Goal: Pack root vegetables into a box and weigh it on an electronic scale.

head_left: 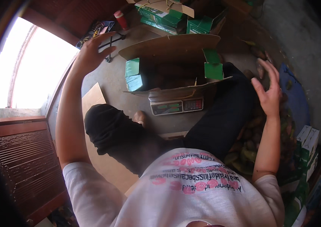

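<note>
Ahead of my knees, an open cardboard box (168,45) with green and light-blue printed flaps rests on a digital scale (177,106). Its flaps stand spread outward; dark rounded shapes inside are too shadowed to name. My left hand (94,53) is raised left of the box, thumb and fingers apart, holding nothing. On the other side, my right hand (269,89) hovers empty with its fingers spread, above a heap of brownish and green oblong produce (249,145) lying beside my right leg. Neither hand touches the box.
Green cartons (168,19) stand beyond the box, near a red bottle (121,19). A flat cardboard sheet (94,96) lies left of my leg. A blue sheet (298,98) borders the produce; white-and-green boxes (308,142) are at the right. A brown louvred panel (24,162) is at the left.
</note>
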Demonstrator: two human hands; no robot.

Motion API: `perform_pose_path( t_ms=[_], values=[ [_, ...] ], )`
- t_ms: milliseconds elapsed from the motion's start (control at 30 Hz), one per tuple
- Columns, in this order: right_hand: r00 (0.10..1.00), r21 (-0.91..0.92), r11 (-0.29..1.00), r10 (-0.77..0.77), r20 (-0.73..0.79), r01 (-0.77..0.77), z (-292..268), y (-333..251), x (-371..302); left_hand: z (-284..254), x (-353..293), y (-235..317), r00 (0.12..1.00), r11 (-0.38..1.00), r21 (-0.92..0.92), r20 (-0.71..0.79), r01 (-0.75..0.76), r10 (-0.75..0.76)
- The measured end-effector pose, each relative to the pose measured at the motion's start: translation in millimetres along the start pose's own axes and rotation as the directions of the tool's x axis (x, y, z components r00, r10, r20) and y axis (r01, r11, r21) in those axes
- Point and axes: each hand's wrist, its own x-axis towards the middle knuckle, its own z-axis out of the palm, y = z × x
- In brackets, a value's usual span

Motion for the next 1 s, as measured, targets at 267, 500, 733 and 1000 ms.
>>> perform_pose_path(
  t_ms=[267,500,733,1000],
  values=[
    [0.727,-0.088,0.888,-0.310,0.612,0.452,131,-62,24,99,73,1,0.944,0.972,0.236,0.323,-0.014,-0.065],
    [0.719,-0.092,0.833,-0.409,0.562,0.545,153,-92,50,94,74,-26,0.968,0.954,0.295,0.250,-0.045,-0.031],
    [0.530,-0.018,0.627,-0.642,0.554,0.779,191,-217,131,17,-13,-126,0.977,0.936,0.281,-0.049,0.212,-0.206],
    [0.151,0.142,0.254,-0.851,0.504,0.957,279,-359,123,-78,-212,-204,0.864,0.851,0.167,-0.185,0.498,-0.469]
  ],
)
